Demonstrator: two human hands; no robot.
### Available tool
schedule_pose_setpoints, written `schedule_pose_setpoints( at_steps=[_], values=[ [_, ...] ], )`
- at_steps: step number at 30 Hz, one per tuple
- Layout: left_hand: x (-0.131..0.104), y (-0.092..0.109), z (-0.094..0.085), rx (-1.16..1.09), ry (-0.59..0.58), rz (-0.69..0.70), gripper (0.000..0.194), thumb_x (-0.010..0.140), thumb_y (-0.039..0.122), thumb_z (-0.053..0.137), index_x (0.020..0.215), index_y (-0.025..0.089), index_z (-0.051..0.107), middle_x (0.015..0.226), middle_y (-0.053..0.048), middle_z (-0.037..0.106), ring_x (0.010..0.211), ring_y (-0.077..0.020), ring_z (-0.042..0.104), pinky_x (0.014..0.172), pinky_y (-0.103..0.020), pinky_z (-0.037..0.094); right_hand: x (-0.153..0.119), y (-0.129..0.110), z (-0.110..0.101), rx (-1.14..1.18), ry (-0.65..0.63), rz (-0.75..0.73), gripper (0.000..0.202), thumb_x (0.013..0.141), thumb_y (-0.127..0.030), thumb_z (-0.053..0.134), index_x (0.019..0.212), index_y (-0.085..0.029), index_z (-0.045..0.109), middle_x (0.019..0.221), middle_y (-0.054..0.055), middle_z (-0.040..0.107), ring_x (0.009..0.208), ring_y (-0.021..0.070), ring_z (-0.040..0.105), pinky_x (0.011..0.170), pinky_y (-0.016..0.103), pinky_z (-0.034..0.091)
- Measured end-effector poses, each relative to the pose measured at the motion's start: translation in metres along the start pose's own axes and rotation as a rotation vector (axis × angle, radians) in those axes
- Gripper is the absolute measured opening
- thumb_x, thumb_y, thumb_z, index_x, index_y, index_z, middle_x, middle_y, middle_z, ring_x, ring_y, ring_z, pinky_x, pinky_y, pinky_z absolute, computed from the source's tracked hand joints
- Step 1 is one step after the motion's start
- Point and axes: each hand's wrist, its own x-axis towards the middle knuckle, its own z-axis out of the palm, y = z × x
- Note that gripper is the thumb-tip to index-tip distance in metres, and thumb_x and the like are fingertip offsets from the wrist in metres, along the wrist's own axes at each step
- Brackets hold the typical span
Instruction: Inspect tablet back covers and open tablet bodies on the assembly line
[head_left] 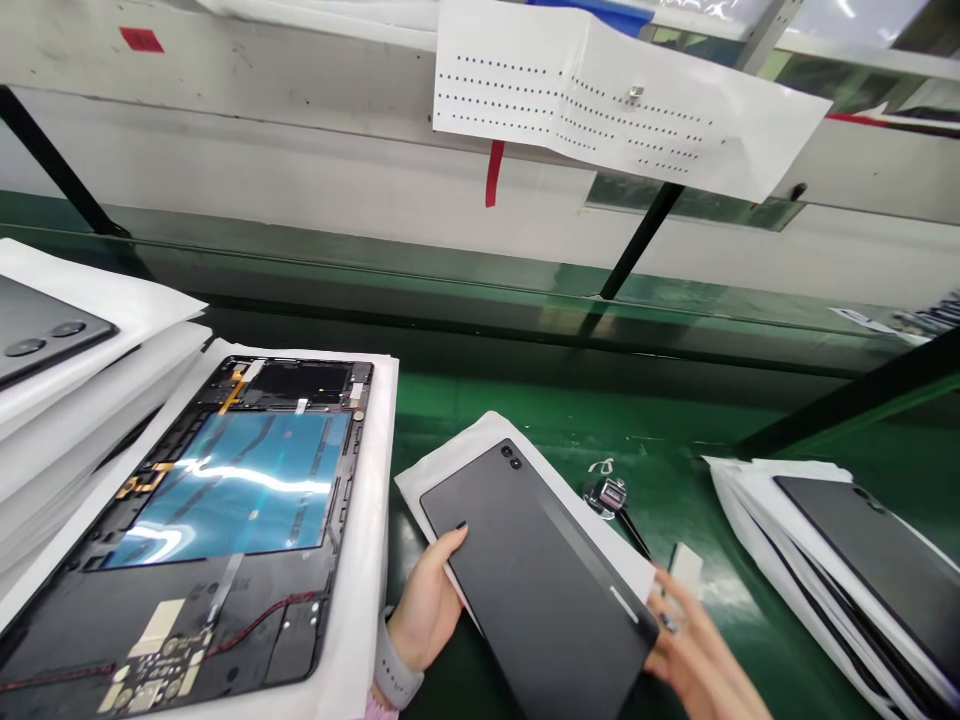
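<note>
A dark grey tablet back panel point(532, 580) lies over a white foam sheet point(480, 440) in front of me, tilted. My left hand point(431, 600), with a grey band on the wrist, grips its left edge, thumb on top of the panel. At the lower right corner, my right hand point(694, 640) has its fingers closed near the panel and sheet; they are slightly blurred. To the left, an opened tablet point(247, 490) with a blue film, red wires and a small circuit board rests on white foam.
Stacked foam sheets with a tablet point(45, 325) stand at far left. Another stack with a dark tablet point(870, 560) is at right. A small metal device point(609, 493) with a black handle lies on the green table point(570, 410). A perforated white sheet point(600, 90) hangs above.
</note>
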Motion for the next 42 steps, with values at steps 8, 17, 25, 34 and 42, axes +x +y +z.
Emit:
schedule_pose_setpoints(
  at_steps=[8,17,25,34,42],
  values=[
    [-0.006,0.005,0.003,0.075,0.086,-0.057,0.025,0.056,0.026,0.082,0.077,0.013,0.079,0.086,-0.009,0.081,0.107,-0.0387,0.071,0.104,-0.048,0.051,0.051,-0.059,0.031,-0.415,-0.372,-0.252,0.047,0.085,-0.068,0.062,0.069,-0.025,0.071,0.141,0.011,0.06,0.138,0.04,0.045,0.118,0.054,0.024],
    [0.004,0.007,-0.014,0.08,0.016,-0.056,0.019,0.071,0.032,0.081,0.085,0.019,0.082,0.101,-0.007,0.081,0.127,-0.0355,0.061,0.115,-0.045,0.041,0.074,-0.02,0.058,-0.1,-0.546,0.039,0.041,0.06,-0.056,0.09,0.066,-0.017,0.077,0.079,0.005,0.069,0.073,0.0209,0.062,0.069,0.033,0.048],
    [0.002,0.009,0.007,0.142,-0.07,-0.06,0.053,0.062,0.061,0.086,0.102,0.026,0.082,0.127,-0.003,0.073,0.143,-0.0352,0.043,0.123,-0.043,0.026,0.071,-0.029,0.056,0.081,-0.473,0.204,0.034,0.055,-0.049,0.094,0.061,-0.021,0.078,0.068,0.0,0.07,0.059,0.0144,0.062,0.056,0.025,0.046],
    [0.003,0.013,0.004,0.268,0.163,0.015,0.049,0.055,0.051,0.09,0.087,0.015,0.082,0.103,-0.009,0.081,0.127,-0.0414,0.059,0.119,-0.047,0.034,0.072,-0.039,0.047,0.15,-0.322,0.304,0.027,0.054,-0.039,0.096,0.067,-0.022,0.079,0.066,0.002,0.076,0.059,0.0196,0.069,0.056,0.028,0.053],
    [0.0,0.01,0.01,0.259,0.097,-0.029,0.052,0.059,0.049,0.09,0.098,0.014,0.081,0.112,-0.008,0.079,0.136,-0.038,0.051,0.119,-0.042,0.035,0.073,-0.034,0.057,0.153,-0.331,0.324,0.029,0.051,-0.038,0.098,0.064,-0.02,0.079,0.067,0.002,0.077,0.061,0.0191,0.07,0.057,0.027,0.054]
  ],
)
